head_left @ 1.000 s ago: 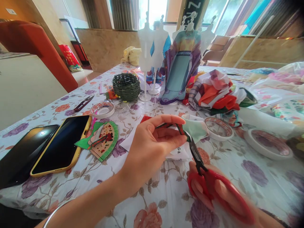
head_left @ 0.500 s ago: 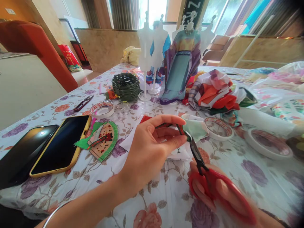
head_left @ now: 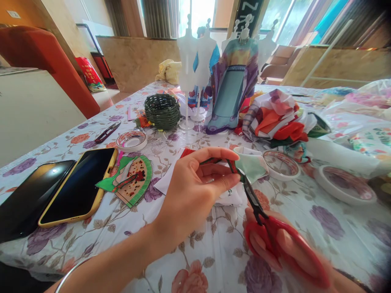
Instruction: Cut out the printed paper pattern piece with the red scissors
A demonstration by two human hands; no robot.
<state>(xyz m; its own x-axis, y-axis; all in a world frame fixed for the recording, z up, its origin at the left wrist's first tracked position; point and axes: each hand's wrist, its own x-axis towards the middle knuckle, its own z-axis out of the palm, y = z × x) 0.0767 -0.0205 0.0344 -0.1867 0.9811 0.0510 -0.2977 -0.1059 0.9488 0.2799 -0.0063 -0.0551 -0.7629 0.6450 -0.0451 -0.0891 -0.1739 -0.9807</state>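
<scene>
My left hand [head_left: 195,183] is closed in a pinch, thumb against forefinger, on a narrow dark green and red fabric strip [head_left: 232,166]. Part of the strip is hidden behind the fingers. In my right hand [head_left: 265,244] is a pair of scissors [head_left: 259,213] with red handles and dark blades. The blade tips meet the strip's end by my left thumb; whether they cut into it I cannot tell. Green and beige fabric pieces [head_left: 131,181] with a red and green strip lie left of my left hand. White paper and a pale green piece [head_left: 252,165] are behind the hands.
Two phones, one in a yellow case [head_left: 79,187], lie at the left. Thread snips [head_left: 107,132], tape rolls [head_left: 131,141] and a dark woven basket [head_left: 162,112] are farther back. White mannequins [head_left: 187,61], one dressed [head_left: 233,89], stand behind. Crumpled fabric [head_left: 277,118] is heaped at right.
The scissors' handles and my right hand have shifted very slightly to the right. My left hand and the strip stay in place.
</scene>
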